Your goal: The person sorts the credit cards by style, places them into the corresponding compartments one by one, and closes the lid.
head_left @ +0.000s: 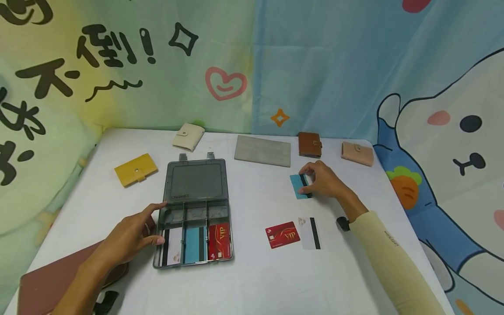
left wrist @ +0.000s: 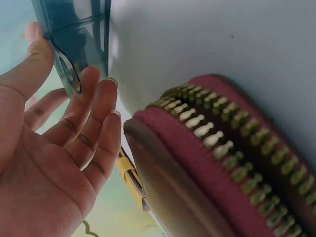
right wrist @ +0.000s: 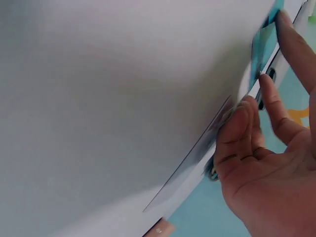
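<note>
blue card point(head_left: 296, 186), on the right, just near of brown wallet point(head_left: 309, 144), pinched between thumb and fingers of right hand point(head_left: 324, 181); hard to tell edge-on whether flat or slightly raised. left hand point(head_left: 127, 236) spread against left rim of box point(head_left: 195, 213), gripping nothing visibly. might slip, being thin, smooth and stiff, if held only by the edge; might nudge red card point(head_left: 282, 235) or white card point(head_left: 306, 236) if swept low nearward. hard, smoky, see-through plastic in box, rectangular compartments; coarse brass zip teeth on pouch point(head_left: 45, 280), near left.

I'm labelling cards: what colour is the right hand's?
Light blue card, black stripe; best in head view.
</note>
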The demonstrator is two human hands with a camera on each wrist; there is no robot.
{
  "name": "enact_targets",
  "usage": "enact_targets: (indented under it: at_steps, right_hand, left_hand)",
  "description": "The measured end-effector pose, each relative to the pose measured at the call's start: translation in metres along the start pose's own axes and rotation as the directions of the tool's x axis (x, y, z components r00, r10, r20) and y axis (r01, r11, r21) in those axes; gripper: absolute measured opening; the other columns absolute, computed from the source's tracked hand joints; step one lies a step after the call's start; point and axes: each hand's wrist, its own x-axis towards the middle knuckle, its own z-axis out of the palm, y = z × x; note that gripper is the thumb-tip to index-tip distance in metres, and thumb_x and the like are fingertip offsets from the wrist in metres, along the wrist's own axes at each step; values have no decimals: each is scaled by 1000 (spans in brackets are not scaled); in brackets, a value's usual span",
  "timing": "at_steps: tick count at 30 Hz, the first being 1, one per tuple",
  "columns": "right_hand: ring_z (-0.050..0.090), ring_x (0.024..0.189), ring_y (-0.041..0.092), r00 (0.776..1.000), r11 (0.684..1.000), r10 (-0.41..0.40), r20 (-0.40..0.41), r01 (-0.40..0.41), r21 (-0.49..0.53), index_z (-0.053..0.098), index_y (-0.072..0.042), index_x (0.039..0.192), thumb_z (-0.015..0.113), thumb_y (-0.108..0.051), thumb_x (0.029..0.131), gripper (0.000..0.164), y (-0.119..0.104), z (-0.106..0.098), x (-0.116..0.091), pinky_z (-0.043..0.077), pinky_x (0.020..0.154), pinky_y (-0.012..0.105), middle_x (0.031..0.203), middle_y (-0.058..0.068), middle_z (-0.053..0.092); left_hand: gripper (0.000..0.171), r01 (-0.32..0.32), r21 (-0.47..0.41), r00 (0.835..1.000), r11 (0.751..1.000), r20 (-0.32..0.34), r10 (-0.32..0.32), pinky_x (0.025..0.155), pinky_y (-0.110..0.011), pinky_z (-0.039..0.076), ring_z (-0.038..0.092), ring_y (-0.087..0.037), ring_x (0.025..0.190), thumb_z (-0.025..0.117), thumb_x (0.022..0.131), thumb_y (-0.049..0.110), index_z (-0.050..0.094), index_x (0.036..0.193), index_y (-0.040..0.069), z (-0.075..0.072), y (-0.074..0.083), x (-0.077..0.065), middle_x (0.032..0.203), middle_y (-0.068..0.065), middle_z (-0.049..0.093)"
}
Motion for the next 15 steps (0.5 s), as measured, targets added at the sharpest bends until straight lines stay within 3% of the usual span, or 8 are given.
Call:
enact_targets:
  at_steps: [7,15]
  right_hand:
    - [50,85,23,999,993,-34,14,32,113,56,-11,113,90,-22,74,53,-19,9,2,45,74,35,98,11,52]
    - [52,67,20,998,943,-64,24,53,329,65,-13,108,85,-20,80,36,-66,27,-4,50,60,30,92,10,53]
  left_hand:
    - [86,-2,-5,1000,1000,-2,2,62,-26,45,53,-1,68,82,77,35,38,149,18,1,0,0,82,5,62]
    - [86,-6,-1,1000,1000,-7,6,62,-26,45,54,-1,69,82,77,34,38,149,17,0,0,0,83,4,63]
